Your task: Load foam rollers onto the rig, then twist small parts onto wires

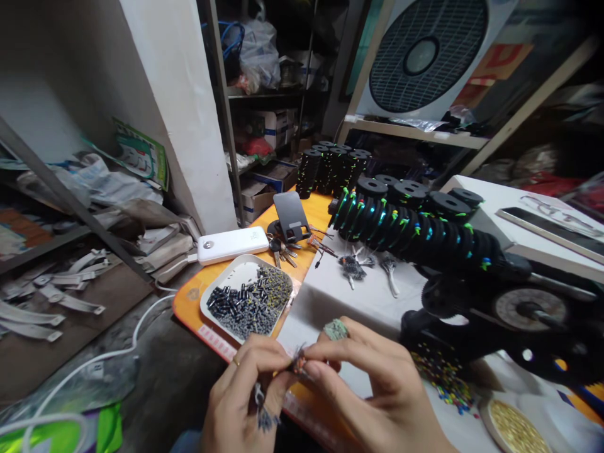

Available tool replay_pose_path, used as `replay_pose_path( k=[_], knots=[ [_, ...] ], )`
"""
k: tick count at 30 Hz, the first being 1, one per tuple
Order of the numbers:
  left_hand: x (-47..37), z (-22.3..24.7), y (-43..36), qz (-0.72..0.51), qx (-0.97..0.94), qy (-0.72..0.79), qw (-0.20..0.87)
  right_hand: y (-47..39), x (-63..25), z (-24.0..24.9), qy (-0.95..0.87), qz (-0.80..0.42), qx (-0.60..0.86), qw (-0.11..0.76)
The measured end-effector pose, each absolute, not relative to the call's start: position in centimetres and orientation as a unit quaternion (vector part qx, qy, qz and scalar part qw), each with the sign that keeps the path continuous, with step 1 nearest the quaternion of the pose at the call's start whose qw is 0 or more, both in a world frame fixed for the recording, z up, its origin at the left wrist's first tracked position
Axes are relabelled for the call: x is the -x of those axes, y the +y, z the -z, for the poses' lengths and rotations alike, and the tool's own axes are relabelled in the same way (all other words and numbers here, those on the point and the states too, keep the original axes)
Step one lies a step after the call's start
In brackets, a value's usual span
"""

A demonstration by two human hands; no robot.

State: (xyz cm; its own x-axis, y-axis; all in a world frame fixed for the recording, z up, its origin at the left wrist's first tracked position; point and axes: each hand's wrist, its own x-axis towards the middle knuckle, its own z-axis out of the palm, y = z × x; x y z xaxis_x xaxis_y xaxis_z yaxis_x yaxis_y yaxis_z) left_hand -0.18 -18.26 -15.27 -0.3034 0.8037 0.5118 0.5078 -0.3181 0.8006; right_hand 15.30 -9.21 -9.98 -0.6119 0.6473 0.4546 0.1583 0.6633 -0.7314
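Observation:
Low in the middle of the head view, my left hand (250,390) and my right hand (372,384) meet fingertip to fingertip. Pinched between them is a small bundle of dark strands (299,363) with an orange spot; its exact kind is unclear. Below my left fingers hangs a pale strand with a dark frayed end (268,420), perhaps part of the same bundle. A pale green crinkled wrap (336,329) shows at a right fingertip. Just beyond lie similar dark tufts with white stems (353,269) on a white surface (325,296).
A white tray (206,306) of small dark cylinders and grey pieces stands left, near a power bank (233,245), keys (283,251) and a phone stand (290,214). Right are a black spool machine (472,302), loose coloured beads (448,384) and a dish of golden bits (491,412).

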Motion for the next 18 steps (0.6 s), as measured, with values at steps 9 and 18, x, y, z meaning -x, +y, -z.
replay_pose_path(
  k=[9,18],
  knots=[
    [-2.2,14.0,-18.0,-0.662,-0.335,0.581,0.333,-9.7,-15.2,10.4,-0.829,-0.340,0.245,0.369],
    [-1.1,12.6,-18.3,-0.689,-0.140,0.525,0.480,-8.7,-15.3,10.1,-0.881,-0.267,0.177,0.347]
  ],
)
